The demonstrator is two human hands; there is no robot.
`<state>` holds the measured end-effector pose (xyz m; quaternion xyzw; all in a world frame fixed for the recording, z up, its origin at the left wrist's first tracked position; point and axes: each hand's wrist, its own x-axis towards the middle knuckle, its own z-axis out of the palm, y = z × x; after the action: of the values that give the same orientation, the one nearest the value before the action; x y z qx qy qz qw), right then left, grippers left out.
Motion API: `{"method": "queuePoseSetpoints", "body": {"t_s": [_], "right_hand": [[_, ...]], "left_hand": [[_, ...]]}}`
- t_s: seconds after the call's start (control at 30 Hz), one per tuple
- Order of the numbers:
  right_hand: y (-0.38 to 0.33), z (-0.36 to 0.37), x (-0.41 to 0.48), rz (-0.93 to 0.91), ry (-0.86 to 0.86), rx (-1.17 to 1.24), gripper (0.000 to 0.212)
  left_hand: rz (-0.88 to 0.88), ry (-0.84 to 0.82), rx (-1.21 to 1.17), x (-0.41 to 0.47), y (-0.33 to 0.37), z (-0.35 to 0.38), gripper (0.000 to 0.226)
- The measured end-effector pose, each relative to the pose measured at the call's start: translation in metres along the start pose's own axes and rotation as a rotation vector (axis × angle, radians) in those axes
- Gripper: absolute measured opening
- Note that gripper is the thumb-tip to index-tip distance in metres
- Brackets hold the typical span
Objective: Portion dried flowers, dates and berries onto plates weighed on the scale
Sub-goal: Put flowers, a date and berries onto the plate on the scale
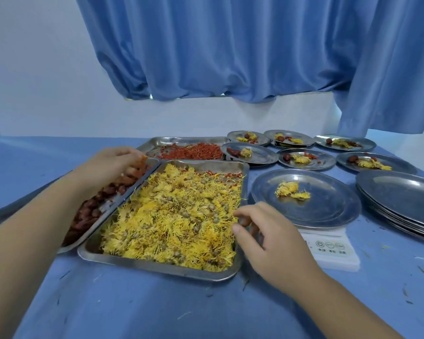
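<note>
Two bare forearms lay over the near part of the blue-covered table (pixel 157 311). Just beyond them sat the flower tray (pixel 157 268), heaped with yellow dried flowers (pixel 176 216).

The right hand (pixel 267 231) hung at the flower tray's right rim. Its grip was narrow, with loosely curled fingers (pixel 238 212) and thumb close together and nothing seen between them.

The left hand (pixel 113 165) was over the date tray (pixel 64 249), which touched the flower tray's left side. Its fingers curled down among the dates (pixel 91 211), and I could not tell whether that grip held one.

Behind the flower tray stood the berry tray (pixel 181 138) with red berries (pixel 194 151).

Right of the flower tray, a steel plate (pixel 328 211) rested on the white scale (pixel 333 255) and carried a small clump of flowers (pixel 290 190). Farther right stood a stack of plates (pixel 402 192).

Behind the scale, right of the berry tray, were six filled plates (pixel 306 159), each with flowers and a date, and most with berries.
</note>
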<state>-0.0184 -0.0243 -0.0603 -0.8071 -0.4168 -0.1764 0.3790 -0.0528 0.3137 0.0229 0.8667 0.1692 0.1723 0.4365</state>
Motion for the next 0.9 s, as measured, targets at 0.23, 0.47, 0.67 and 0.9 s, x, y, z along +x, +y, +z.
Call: {"method": "queuePoseSetpoints", "body": {"t_s": [0.23, 0.47, 0.67, 0.9], "right_hand": [[0.003, 0.001, 0.002, 0.018, -0.023, -0.037, 0.021], [0.005, 0.002, 0.003, 0.024, -0.047, -0.04, 0.013], [0.006, 0.001, 0.004, 0.027, -0.047, -0.023, 0.018], [0.007, 0.0, 0.004, 0.03, -0.025, -0.005, 0.011]], "left_hand": [[-0.087, 0.046, 0.355, 0.009, -0.061, -0.035, 0.023], [-0.114, -0.094, 0.586, 0.025, -0.077, -0.017, 0.047], [-0.237, -0.275, 0.745, 0.037, -0.07, -0.013, 0.046], [-0.171, -0.118, 0.621, 0.036, -0.07, -0.023, 0.019]]}}
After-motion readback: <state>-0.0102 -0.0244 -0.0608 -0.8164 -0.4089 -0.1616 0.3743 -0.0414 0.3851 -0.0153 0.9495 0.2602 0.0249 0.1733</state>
